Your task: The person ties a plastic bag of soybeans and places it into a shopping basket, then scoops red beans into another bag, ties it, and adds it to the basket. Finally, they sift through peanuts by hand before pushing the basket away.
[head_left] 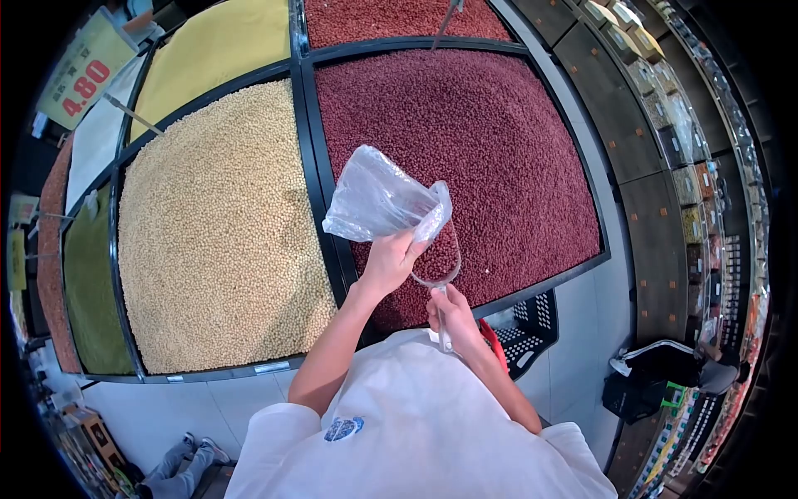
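Observation:
My left hand [391,264] is closed on a clear plastic bag [374,200], which hangs out to the left over the divider between two bins. In my right hand [455,313] is the handle of a clear scoop [437,281], its fingers wrapped round it. The scoop's bowl lies over the dark red beans [499,175], with red beans showing through it. Its front end is at the bag's mouth and partly hidden by the plastic. To the left spreads a bin of pale yellow soybeans [220,224].
Black dividers [312,158] separate the bins. Yellow grain [216,54] and green beans [93,283] fill further bins. A price sign [87,71] stands at the upper left. A black basket [525,333] is beside my right arm. Another person [719,366] is by the shelves at right.

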A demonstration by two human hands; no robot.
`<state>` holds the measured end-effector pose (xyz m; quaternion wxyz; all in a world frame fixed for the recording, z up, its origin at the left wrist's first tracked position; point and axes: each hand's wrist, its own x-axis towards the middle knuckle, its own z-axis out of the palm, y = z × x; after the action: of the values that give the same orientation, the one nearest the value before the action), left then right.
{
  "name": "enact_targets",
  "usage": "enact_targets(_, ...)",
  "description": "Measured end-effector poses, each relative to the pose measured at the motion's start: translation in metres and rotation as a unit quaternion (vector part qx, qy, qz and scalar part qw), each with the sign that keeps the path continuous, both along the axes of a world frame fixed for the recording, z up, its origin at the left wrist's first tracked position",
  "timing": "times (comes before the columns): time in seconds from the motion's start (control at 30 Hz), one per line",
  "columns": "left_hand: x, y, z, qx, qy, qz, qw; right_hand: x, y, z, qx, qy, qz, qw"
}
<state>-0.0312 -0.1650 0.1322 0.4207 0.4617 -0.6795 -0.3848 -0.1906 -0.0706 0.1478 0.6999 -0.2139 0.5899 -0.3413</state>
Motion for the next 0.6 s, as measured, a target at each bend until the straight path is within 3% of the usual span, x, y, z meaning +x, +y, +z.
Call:
enact_targets(0.37,-0.010,0.048,-0.003,0.085,0.035,-0.042,0.995,0.000,-0.002,-0.001,-0.001,0.006,0.008,1.000)
enact_targets(0.5,-0.012,0.054,-0.001,0.122,-0.010,-0.071,0.990,0.000,-0.001,-0.008,-0.015,0.006,0.013,1.000)
enact_targets(0.6,-0.017,0.056,0.009,0.056,-0.046,-0.072,0.995,0.002,-0.001,-0.009,-0.029,0.003,0.010,1.000)
